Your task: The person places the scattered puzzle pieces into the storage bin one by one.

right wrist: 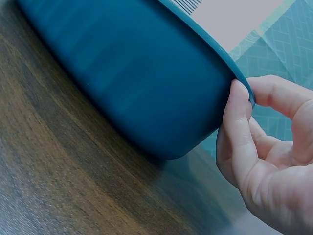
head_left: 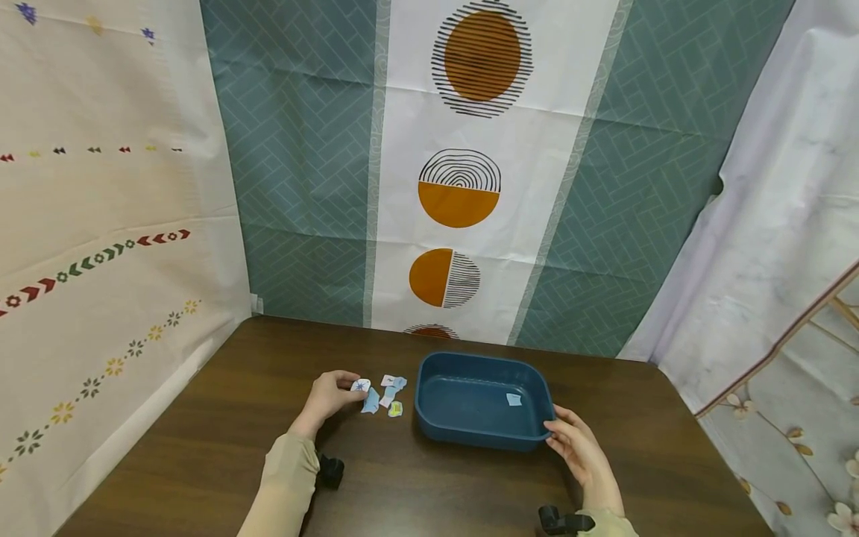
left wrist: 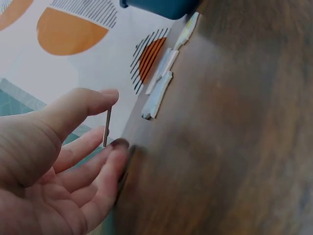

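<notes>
The left hand (head_left: 326, 399) is pinching a piece (head_left: 361, 385), the right hand (head_left: 579, 449) is gripping the bin (head_left: 478, 436); a light pinch is probably suiting this thin piece best.

The head view is looking forward and down over the counter (head_left: 403, 485), taking in the left grip (head_left: 329, 395) and right grip (head_left: 581, 449) from well back. The left wrist view, close and tilted, is facing past its grip across the counter; the right is looking closely at the outside of the blue tray (right wrist: 146, 73). All three are sharing parts of the tray and patterned cloth (head_left: 302, 149).
</notes>
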`<act>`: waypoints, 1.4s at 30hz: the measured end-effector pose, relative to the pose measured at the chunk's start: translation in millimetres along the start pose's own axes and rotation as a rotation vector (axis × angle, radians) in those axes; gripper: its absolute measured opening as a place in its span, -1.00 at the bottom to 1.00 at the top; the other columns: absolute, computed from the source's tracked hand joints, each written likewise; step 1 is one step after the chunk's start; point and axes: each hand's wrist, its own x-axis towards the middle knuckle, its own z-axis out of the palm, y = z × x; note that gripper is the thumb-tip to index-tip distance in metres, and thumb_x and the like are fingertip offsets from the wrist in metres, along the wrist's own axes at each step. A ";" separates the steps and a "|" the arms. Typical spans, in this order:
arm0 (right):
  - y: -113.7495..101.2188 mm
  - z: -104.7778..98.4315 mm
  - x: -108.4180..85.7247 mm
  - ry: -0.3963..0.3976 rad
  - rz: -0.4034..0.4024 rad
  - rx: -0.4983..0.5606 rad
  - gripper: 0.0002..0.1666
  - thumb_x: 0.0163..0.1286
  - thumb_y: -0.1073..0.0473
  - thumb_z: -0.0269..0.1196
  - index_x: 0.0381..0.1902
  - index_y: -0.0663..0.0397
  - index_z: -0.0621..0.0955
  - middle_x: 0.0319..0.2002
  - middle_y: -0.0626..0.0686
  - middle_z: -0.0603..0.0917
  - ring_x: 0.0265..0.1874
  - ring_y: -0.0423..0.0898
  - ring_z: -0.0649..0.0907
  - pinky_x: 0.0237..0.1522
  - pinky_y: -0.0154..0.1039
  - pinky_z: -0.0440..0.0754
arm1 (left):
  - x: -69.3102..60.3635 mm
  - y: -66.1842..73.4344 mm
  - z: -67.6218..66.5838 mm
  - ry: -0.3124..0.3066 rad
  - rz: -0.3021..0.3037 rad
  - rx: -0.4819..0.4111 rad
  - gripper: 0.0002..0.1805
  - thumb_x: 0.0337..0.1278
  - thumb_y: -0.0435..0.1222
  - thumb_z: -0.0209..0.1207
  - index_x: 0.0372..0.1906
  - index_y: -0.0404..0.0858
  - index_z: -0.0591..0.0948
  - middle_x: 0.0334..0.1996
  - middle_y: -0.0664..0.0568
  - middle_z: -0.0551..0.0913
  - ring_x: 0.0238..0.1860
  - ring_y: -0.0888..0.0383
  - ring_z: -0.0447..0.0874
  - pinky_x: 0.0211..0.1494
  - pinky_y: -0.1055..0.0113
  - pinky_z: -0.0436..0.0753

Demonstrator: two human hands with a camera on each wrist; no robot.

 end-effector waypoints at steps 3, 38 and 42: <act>0.4 -1.0 -0.1 -0.005 -0.014 0.005 -0.70 0.34 0.38 0.12 -0.03 -0.02 0.52 -0.45 -0.16 0.59 -0.51 -0.33 0.55 -0.35 -0.49 0.61 | 0.0 3.5 -1.3 -0.011 -0.025 -0.047 -0.56 -0.09 -0.37 0.44 -0.05 -0.47 0.65 -0.17 -0.28 0.72 -0.14 -0.09 0.70 -0.12 0.12 0.67; -2.0 -0.1 -0.1 0.022 0.030 0.029 -0.58 0.37 0.40 0.09 0.18 0.19 0.40 -0.47 -0.15 0.58 -0.52 -0.32 0.54 -0.35 -0.49 0.60 | 4.7 79.8 29.9 -0.179 0.013 -0.329 -0.52 0.09 -0.51 0.30 0.16 -0.48 0.55 -0.02 -0.31 0.66 -0.10 0.00 0.72 -0.07 0.23 0.70; -1.3 1.2 -0.7 0.015 0.017 0.024 -0.59 0.36 0.40 0.10 0.16 0.19 0.41 -0.47 -0.16 0.59 -0.52 -0.32 0.54 -0.34 -0.48 0.60 | 3.7 94.2 45.9 -0.185 0.023 -0.334 -0.54 0.08 -0.53 0.30 0.14 -0.46 0.57 -0.05 -0.28 0.68 -0.13 0.04 0.69 -0.07 0.27 0.70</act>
